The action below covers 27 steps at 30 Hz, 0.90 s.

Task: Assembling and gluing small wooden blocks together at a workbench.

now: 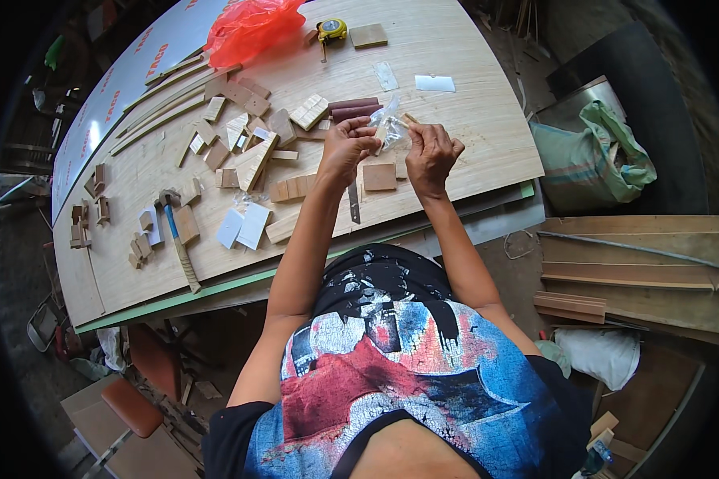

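Both my hands are above the work table, close to a small clear plastic bag (391, 128) that lies between them. My left hand (347, 149) is pinched closed at the bag's left side; what its fingertips hold is too small to make out. My right hand (434, 156) is closed on the bag's other side, fingertips pointing to the bag. A small light-brown sliver shows above its fingers, and I cannot tell whether it is gripped. Beneath the hands are a square wood block (379, 177) and a dark metal ruler strip (354, 204). Dark red rolls (355, 109) lie just beyond my left hand.
Many wood offcuts (252, 164) are scattered left of my hands, with a hammer (179, 239) near the front edge. White tiles (253, 226), a red plastic bag (252, 32) and a yellow tape measure (331, 30) also lie there. A green sack (591, 152) stands right of the table.
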### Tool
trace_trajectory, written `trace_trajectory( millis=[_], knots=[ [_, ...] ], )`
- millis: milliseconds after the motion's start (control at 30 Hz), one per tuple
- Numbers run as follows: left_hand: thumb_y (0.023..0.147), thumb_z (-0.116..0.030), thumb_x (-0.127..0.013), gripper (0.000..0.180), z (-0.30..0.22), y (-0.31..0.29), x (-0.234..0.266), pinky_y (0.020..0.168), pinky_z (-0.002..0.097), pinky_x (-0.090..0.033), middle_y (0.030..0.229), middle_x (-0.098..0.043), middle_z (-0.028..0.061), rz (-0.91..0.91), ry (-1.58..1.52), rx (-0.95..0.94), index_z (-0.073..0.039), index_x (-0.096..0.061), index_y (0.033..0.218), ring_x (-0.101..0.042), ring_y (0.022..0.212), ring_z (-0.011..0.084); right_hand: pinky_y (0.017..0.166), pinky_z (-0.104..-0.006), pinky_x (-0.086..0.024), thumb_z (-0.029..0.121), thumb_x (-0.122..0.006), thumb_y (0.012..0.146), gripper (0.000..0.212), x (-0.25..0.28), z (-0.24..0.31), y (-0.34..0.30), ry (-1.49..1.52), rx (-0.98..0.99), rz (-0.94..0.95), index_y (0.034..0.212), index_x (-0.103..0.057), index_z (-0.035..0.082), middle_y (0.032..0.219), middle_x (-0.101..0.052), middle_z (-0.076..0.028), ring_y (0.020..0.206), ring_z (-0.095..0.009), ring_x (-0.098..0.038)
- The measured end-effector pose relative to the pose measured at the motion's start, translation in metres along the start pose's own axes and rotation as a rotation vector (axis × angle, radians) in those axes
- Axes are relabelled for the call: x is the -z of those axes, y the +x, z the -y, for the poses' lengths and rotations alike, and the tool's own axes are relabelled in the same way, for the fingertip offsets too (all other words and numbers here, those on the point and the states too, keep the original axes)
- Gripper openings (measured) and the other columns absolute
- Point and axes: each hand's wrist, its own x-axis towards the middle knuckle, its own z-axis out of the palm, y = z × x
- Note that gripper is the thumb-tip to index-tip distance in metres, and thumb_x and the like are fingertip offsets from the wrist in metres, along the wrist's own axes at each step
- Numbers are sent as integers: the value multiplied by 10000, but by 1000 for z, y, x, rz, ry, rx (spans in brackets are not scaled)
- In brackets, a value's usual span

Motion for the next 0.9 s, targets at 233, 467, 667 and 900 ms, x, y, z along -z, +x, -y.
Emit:
trace_trajectory(
  millis=[233, 467, 667, 900],
  knots=[
    [608, 101, -620, 439, 0, -1, -1, 598, 236, -491, 808, -558, 72, -8, -18, 3, 35, -471, 1015, -571, 687, 146, 653, -312, -267, 147, -564, 761, 24, 0, 2, -1, 52, 27, 11, 759, -559, 124, 697, -534, 10, 677, -148, -512],
    [614, 104, -616, 434, 0, -2, -1, 594, 236, -496, 807, -554, 71, -1, -11, 15, 37, -470, 1017, -570, 687, 144, 654, -310, -261, 151, -562, 763, 25, 1, 2, -3, 83, 62, 6, 760, -558, 126, 690, -529, 10, 669, -152, -513],
    [618, 106, -611, 431, 1, -3, -3, 595, 235, -499, 800, -554, 75, 7, -10, 23, 43, -468, 1019, -574, 676, 146, 645, -314, -259, 144, -569, 754, 22, -6, -5, 3, 9, 3, -10, 755, -556, 126, 683, -529, 10, 661, -151, -510],
    [623, 105, -606, 431, 1, -3, -2, 597, 234, -500, 811, -570, 85, 16, -34, 18, 47, -462, 1025, -581, 680, 147, 638, -311, -260, 139, -571, 753, 18, -1, 0, -2, 64, 26, 6, 754, -557, 127, 691, -537, 14, 666, -149, -509]
  ],
)
